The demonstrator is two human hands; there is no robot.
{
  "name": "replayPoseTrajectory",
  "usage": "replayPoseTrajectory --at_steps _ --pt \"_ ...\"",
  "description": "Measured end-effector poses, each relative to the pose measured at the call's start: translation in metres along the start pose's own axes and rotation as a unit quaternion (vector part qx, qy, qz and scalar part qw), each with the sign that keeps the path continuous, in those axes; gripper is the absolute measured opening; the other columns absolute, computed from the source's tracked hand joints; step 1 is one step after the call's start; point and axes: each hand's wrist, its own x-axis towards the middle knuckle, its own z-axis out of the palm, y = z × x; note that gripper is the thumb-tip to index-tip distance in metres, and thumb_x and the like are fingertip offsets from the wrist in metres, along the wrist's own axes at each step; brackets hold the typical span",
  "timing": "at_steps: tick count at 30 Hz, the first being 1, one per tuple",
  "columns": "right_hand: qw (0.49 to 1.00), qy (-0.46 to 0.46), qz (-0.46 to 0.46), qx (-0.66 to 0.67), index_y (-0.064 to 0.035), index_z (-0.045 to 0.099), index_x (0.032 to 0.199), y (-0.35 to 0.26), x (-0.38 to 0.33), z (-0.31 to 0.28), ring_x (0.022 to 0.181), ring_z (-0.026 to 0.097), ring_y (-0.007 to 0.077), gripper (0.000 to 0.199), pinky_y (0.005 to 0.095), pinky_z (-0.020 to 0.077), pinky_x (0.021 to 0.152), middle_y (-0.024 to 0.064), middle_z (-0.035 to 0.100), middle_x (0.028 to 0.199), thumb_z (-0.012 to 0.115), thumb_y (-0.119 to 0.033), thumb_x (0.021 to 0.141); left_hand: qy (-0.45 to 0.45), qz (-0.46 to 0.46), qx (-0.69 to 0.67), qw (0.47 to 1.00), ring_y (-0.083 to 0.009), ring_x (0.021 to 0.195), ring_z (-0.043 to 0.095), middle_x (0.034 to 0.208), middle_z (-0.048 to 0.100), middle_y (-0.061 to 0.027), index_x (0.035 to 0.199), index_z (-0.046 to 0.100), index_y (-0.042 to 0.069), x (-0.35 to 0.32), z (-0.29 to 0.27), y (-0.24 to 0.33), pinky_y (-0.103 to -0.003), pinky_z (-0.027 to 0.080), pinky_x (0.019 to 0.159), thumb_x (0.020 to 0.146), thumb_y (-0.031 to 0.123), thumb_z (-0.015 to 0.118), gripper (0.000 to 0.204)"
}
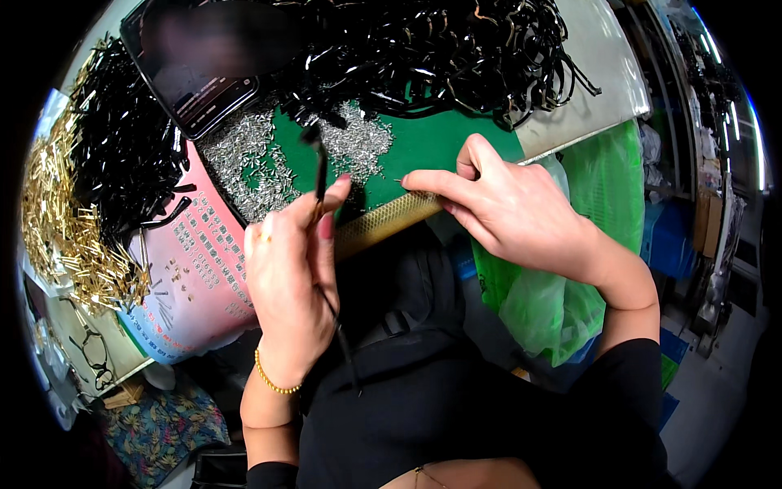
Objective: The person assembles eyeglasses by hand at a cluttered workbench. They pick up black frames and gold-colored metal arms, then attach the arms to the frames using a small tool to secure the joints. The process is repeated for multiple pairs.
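Note:
My left hand (292, 277) grips a thin black eyeglass temple arm (319, 175) that stands nearly upright, its top end over the green mat (423, 143). My right hand (509, 204) pinches a tiny silver pin (398, 181) between thumb and forefinger, its tip pointing left toward the black arm. Just beyond both hands a scatter of small silver pins (261, 159) lies on the mat. A gold mesh strip (383, 222) runs along the mat's near edge under my right fingers.
A big tangle of black temple arms (423, 49) fills the back, more of them (122, 155) at the left. Gold metal parts (61, 220) are heaped far left. A phone (195, 73) lies at the back left, a pink printed sheet (199, 269) beside it, a green plastic bag (570, 285) at the right.

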Motion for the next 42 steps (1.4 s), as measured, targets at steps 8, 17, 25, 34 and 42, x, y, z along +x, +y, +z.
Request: replayPoseTrajectory --at_steps 8,17,25,34,42 --pt "1.000 -0.017 -0.011 -0.013 -0.0279 0.062 0.132 -0.002 0.006 -0.004 0.061 0.057 0.0225 0.042 0.0357 0.0484 0.049 0.0058 0.048 0.089 0.066 -0.014 0.093 -0.031 -0.208 -0.198 0.957 -0.0001 0.066 0.047 0.115 0.073 -0.0112 0.122 0.053 0.004 -0.035 -0.018 0.009 -0.015 0.040 0.054 0.110 0.020 0.045 0.022" --pt "0.983 -0.126 -0.015 0.133 -0.0235 0.047 0.144 -0.021 0.031 -0.023 0.066 0.067 0.0318 0.043 0.0427 0.0537 0.055 0.0177 0.057 0.098 0.054 -0.018 0.101 -0.039 -0.332 -0.256 0.907 -0.0018 0.056 0.047 0.086 0.076 -0.0045 0.130 0.063 0.000 -0.025 -0.026 0.009 -0.019 0.042 0.054 0.107 0.012 0.052 0.028" --pt "0.734 -0.318 0.174 0.575 -0.0137 0.023 0.154 -0.056 0.048 -0.038 0.070 0.067 0.0167 0.055 0.0311 0.0593 0.058 0.0094 0.054 0.101 0.043 -0.022 0.103 -0.031 -0.259 -0.200 0.944 -0.0133 0.077 0.072 0.087 0.076 -0.0094 0.125 0.065 -0.002 -0.023 -0.021 0.007 -0.026 0.055 0.068 0.104 0.007 0.056 0.025" --pt "0.736 -0.319 0.174 0.571 -0.0143 0.024 0.154 -0.057 0.053 -0.040 0.071 0.068 0.0165 0.054 0.0311 0.0596 0.057 0.0096 0.054 0.104 0.045 -0.022 0.104 -0.014 -0.194 -0.135 0.972 -0.0242 0.076 0.074 0.088 0.075 -0.0135 0.125 0.064 -0.005 -0.026 -0.015 0.002 -0.033 0.057 0.068 0.100 0.002 0.060 0.026" --pt "0.612 -0.306 0.176 0.708 0.0010 0.018 0.147 -0.042 0.041 -0.027 0.056 0.055 0.0137 0.063 0.0296 0.0459 0.043 0.0157 0.058 0.114 0.055 -0.022 0.101 0.050 0.022 0.047 0.997 -0.0283 0.074 0.069 0.091 0.072 -0.0142 0.128 0.061 -0.006 -0.030 0.000 -0.010 -0.038 0.054 0.067 0.095 -0.006 0.060 0.033"
